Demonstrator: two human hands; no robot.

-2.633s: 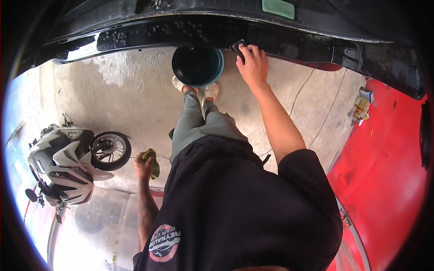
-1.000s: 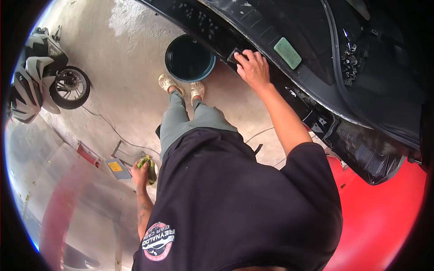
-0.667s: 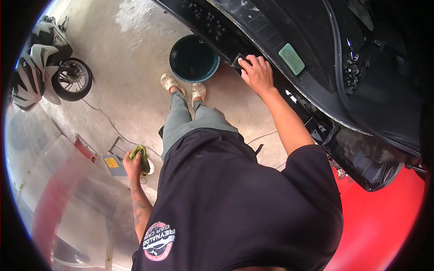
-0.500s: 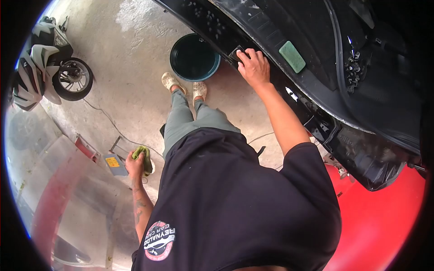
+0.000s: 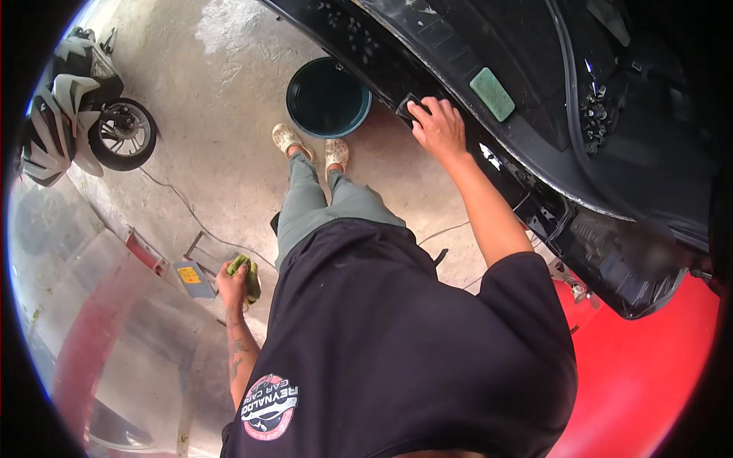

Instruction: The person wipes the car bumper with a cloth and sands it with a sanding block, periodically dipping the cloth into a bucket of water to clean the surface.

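Observation:
My right hand (image 5: 440, 128) presses down on a dark rectangular pad (image 5: 408, 104), its fingers bent over the near end. The pad lies against a glossy black car panel (image 5: 382, 72) that runs diagonally across the upper right. White scuffs or spots mark the panel's far part. Low on the left, away from the car, my left hand (image 5: 232, 285) grips a bunched yellow-green cloth (image 5: 250, 278). A green scrub sponge (image 5: 492, 95) rests on the black trim just beyond my right hand.
A dark round tub (image 5: 328, 98) stands on the concrete floor (image 5: 221, 145) beside the panel. A scooter (image 5: 84, 107) is parked at far left. Cables cross the floor. Clear plastic sheeting (image 5: 137, 359) hangs at lower left; small black clips (image 5: 595, 122) lie in the car; a red surface (image 5: 641, 359) is behind right.
My right hand and the dark pad have slid a little along the panel, rightward and toward me. My left hand has shifted slightly, and the cloth looks more bunched.

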